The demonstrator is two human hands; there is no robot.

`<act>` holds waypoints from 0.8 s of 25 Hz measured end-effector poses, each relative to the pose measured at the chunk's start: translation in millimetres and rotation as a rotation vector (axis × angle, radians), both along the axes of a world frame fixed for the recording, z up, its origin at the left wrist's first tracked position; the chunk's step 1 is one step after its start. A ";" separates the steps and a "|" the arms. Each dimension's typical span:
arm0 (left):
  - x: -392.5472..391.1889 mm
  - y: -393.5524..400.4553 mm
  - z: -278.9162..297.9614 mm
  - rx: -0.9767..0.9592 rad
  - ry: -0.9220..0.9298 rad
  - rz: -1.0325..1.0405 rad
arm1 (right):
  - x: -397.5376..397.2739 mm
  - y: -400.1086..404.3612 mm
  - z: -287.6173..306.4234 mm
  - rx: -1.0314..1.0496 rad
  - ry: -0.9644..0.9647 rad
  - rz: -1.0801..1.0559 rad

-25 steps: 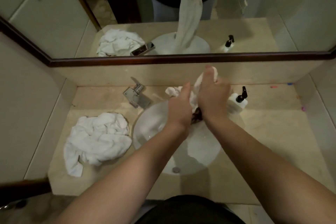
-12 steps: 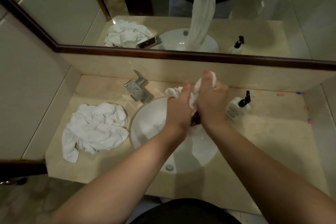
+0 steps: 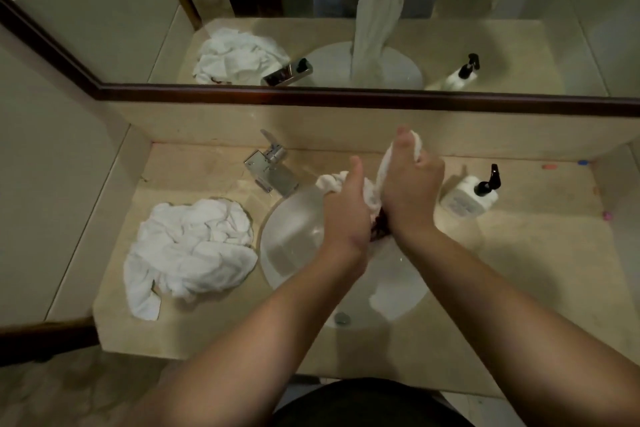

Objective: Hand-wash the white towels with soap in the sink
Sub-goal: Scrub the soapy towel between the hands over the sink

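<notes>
Both of my hands grip one white towel point(image 3: 372, 196) above the round white sink point(image 3: 287, 243). My left hand point(image 3: 346, 211) and my right hand point(image 3: 408, 194) are pressed close together, fingers curled round the bunched cloth. The towel's lower end hangs down into the basin, as the mirror shows. A pile of crumpled white towels point(image 3: 194, 250) lies on the beige counter left of the sink. A white soap bottle with a black pump point(image 3: 471, 198) stands right of the sink.
A chrome tap point(image 3: 272, 170) stands at the sink's back left. A dark-framed mirror point(image 3: 346, 99) runs along the wall behind the counter point(image 3: 519, 270). Walls close in on the left and right. Small coloured bits lie at the counter's far right.
My hands stay clasped on the towel over the sink, barely shifting. The camera has tilted, so the counter sits lower in view.
</notes>
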State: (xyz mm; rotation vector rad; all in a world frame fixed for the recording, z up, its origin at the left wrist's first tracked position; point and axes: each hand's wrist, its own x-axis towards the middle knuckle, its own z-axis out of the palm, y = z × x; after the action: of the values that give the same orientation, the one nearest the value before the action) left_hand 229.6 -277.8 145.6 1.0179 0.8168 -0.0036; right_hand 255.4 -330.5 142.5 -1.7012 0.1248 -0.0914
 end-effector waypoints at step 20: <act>9.3 90.7 -222.6 0.264 0.482 -0.439 | 14.1 -37.8 -223.2 0.109 1.012 0.013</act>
State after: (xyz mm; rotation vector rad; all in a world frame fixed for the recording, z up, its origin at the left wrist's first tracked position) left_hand 238.8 -187.1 -77.0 1.4611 1.0289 -0.5461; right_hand 269.5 -368.2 -80.7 -1.4946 0.8484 0.7824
